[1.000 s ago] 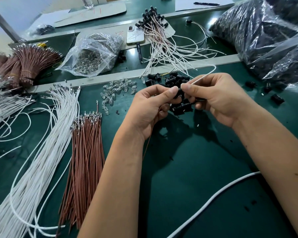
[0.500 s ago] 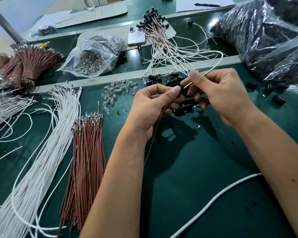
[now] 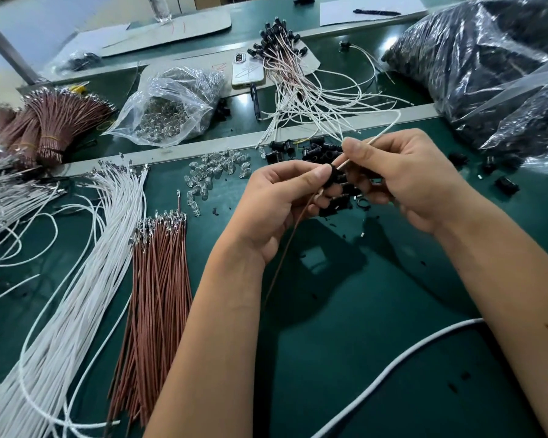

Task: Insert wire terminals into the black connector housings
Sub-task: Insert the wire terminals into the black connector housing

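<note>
Right hand [image 3: 402, 178] has lifted, its grip now pinching the white wire [image 3: 382, 134] just above the black housing [image 3: 331, 175] pinched in the left hand [image 3: 282, 200], brown wire [image 3: 285, 251] dangling below, so looks like the terminal's about to go in.

Both forearms bare, reaching forward and converging at centre. Left hand [image 3: 276, 203]: fingers curled, thumb pressed forward in a pinch, back of hand toward the camera. Right hand [image 3: 405, 178]: thumb and forefinger pinched together, remaining fingers curled beneath. Fingertips nearly meeting.
</note>
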